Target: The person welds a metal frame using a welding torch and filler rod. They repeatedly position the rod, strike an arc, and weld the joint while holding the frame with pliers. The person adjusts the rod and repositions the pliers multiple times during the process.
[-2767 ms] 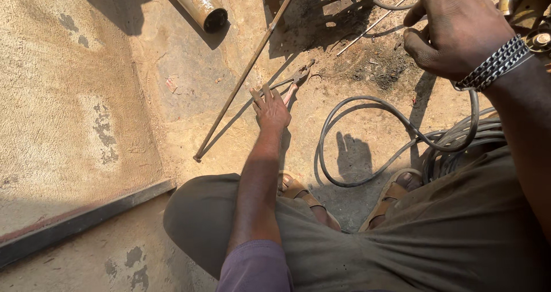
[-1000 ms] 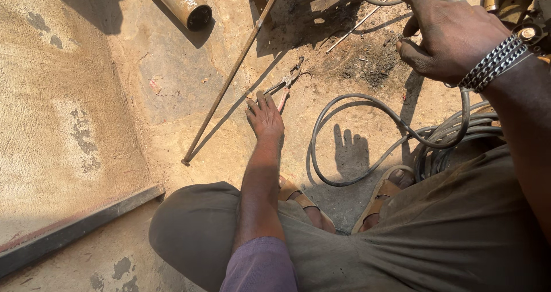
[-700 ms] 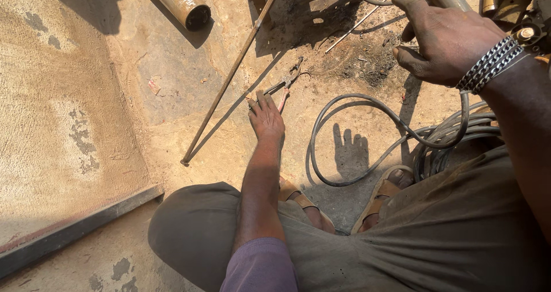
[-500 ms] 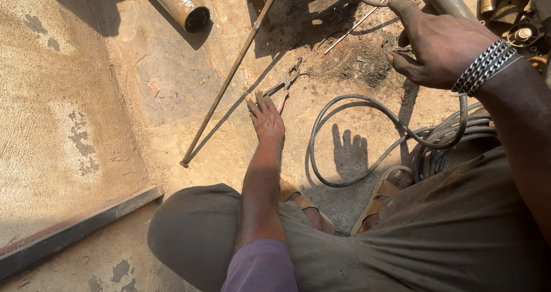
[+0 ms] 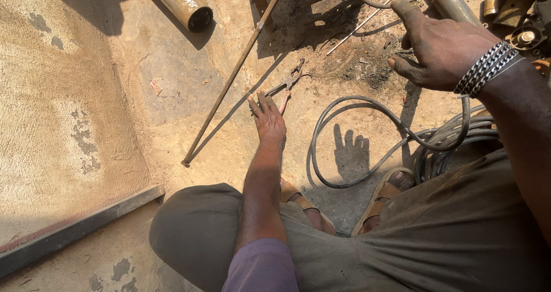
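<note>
**Two hands, nothing held**

The left hand lay flat on the ground, fingers spread, tips touching the pliers beside a long rod. The right hand hovered loosely curled, empty, above the coiled hose.

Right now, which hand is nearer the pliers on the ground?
Left. The left hand lies flat on the dirt with its fingertips right at the handles of the pliers. The right hand hovers well off to the pliers' right, above the hose.
</note>
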